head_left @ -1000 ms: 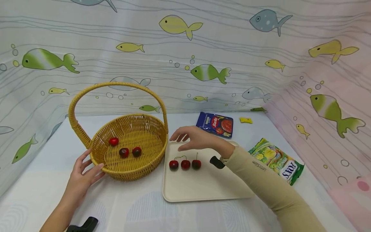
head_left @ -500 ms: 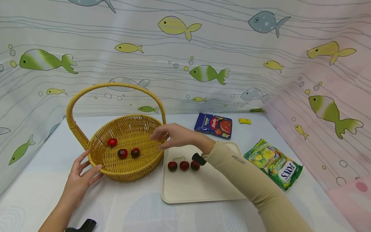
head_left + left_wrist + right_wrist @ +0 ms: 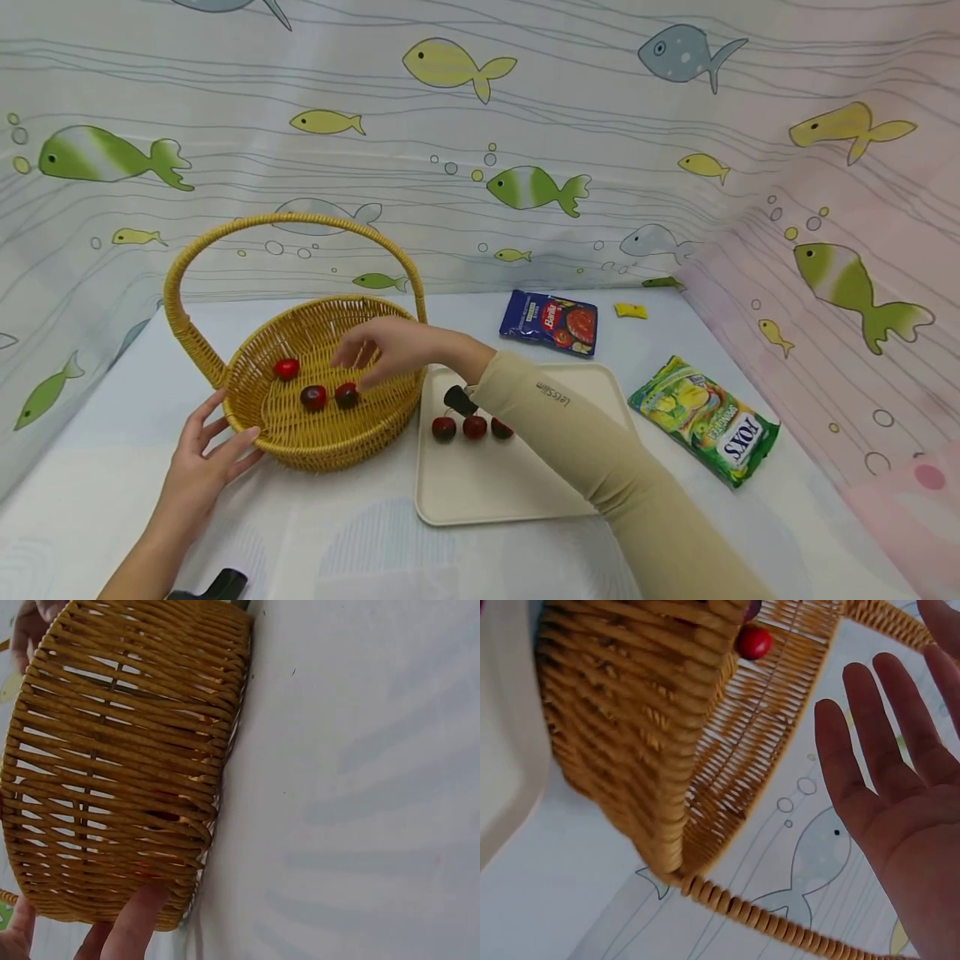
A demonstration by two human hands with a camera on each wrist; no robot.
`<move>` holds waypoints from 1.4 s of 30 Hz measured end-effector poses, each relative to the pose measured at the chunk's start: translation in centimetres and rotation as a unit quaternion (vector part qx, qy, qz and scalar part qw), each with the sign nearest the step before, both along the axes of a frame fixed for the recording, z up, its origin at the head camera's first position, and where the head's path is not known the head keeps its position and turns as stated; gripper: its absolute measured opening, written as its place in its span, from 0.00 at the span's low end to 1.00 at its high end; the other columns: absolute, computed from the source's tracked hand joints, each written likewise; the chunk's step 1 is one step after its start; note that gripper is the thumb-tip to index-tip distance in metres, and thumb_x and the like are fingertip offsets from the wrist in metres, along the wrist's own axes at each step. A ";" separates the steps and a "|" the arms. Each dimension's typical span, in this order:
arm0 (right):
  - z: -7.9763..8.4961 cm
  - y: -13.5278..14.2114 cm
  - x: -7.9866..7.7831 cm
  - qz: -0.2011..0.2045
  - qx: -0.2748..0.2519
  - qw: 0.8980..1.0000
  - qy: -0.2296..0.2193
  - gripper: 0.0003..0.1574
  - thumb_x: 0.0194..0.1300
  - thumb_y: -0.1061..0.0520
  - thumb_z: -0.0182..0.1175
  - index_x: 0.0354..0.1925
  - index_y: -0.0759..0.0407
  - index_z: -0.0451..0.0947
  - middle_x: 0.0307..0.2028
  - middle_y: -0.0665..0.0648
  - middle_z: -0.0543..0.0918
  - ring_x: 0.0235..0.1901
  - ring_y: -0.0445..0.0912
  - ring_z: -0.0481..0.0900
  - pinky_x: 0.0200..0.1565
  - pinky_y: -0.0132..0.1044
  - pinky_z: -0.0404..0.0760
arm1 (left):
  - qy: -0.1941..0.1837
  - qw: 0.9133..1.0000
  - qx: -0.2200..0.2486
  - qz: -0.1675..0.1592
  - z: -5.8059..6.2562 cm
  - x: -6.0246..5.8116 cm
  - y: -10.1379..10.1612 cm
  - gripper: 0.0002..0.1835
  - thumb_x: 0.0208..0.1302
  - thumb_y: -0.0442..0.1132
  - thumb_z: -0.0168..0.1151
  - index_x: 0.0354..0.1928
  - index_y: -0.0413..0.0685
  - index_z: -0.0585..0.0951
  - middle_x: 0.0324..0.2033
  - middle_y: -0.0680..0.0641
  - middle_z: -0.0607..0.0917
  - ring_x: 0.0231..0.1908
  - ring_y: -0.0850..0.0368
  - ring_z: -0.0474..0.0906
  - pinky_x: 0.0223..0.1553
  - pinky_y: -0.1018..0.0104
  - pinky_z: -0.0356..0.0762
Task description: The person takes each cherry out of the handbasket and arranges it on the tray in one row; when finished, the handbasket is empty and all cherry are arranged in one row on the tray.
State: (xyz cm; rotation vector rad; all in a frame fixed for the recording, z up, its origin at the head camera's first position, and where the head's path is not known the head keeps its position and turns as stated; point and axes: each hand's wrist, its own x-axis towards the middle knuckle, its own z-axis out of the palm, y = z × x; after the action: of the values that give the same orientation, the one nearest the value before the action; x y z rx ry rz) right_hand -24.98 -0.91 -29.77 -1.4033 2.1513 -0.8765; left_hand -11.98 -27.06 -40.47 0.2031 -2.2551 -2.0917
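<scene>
A wicker basket [image 3: 322, 446] with a tall hoop handle stands at the left and contains three dark red cherries [image 3: 287, 368]. Against its near left side rests my left hand [image 3: 197, 471], fingers spread along the rim and outer wall; in the left wrist view a finger [image 3: 139, 919] lies on the weave. My right hand [image 3: 401, 346] hovers over the right part of the basket, fingers extended and loosely bent, holding nothing. To the right, more cherries [image 3: 474, 427] sit in a row on a cream tray [image 3: 487, 500], the rightmost partly hidden by my right sleeve.
Behind the tray lies a blue Barilla pouch [image 3: 551, 322], with a small yellow packet [image 3: 631, 310] beside it. A green Fox's bag [image 3: 705, 421] is right of the tray. The basket handle [image 3: 300, 218] arches high above the basket. Fish-patterned cloth [image 3: 450, 167] closes off the back.
My right hand has moved left from above the tray to over the basket, with no object in it. My left hand stays at the basket's side. The cherries keep their places.
</scene>
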 end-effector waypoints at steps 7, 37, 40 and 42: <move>-0.4 -3.0 -0.6 0.004 0.023 0.999 -0.031 0.23 0.56 0.63 0.66 0.52 0.59 0.76 0.44 0.49 0.77 0.43 0.36 0.75 0.43 0.23 0.75 | -0.009 1.000 -0.010 0.015 -0.2 0.5 -0.2 0.42 0.66 0.37 0.57 0.73 0.64 0.43 0.64 0.28 0.41 0.38 0.78 0.69 0.33 0.77 0.79; -3.0 -6.9 -5.1 -0.035 0.184 0.957 -0.221 0.22 0.57 0.68 0.63 0.51 0.60 0.77 0.46 0.57 0.77 0.40 0.44 0.77 0.49 0.46 0.77 | 0.019 1.000 -0.017 -0.003 0.2 0.0 0.5 0.41 0.66 0.39 0.57 0.73 0.60 0.45 0.64 0.29 0.45 0.42 0.74 0.70 0.36 0.75 0.79; -3.2 -7.2 -5.0 -0.035 0.233 0.950 -0.205 0.21 0.55 0.69 0.65 0.48 0.57 0.78 0.47 0.52 0.77 0.44 0.42 0.75 0.47 0.43 0.78 | 0.023 1.000 -0.019 0.001 0.1 0.0 0.4 0.40 0.66 0.38 0.57 0.73 0.62 0.46 0.63 0.29 0.46 0.41 0.75 0.70 0.36 0.75 0.79; -3.3 -7.3 -4.9 -0.033 0.256 0.945 -0.201 0.21 0.54 0.70 0.65 0.47 0.57 0.78 0.45 0.51 0.77 0.44 0.41 0.74 0.45 0.41 0.79 | 0.024 1.000 -0.019 0.004 0.1 0.1 0.3 0.40 0.66 0.39 0.58 0.72 0.63 0.46 0.63 0.29 0.46 0.41 0.75 0.70 0.36 0.74 0.79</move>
State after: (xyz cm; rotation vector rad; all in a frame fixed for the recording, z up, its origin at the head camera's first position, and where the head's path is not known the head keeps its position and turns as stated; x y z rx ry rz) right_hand -29.91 -8.23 -33.11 -0.8175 1.9246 -0.5096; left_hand -11.87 -26.74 -40.35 0.1580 -2.2608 -2.0268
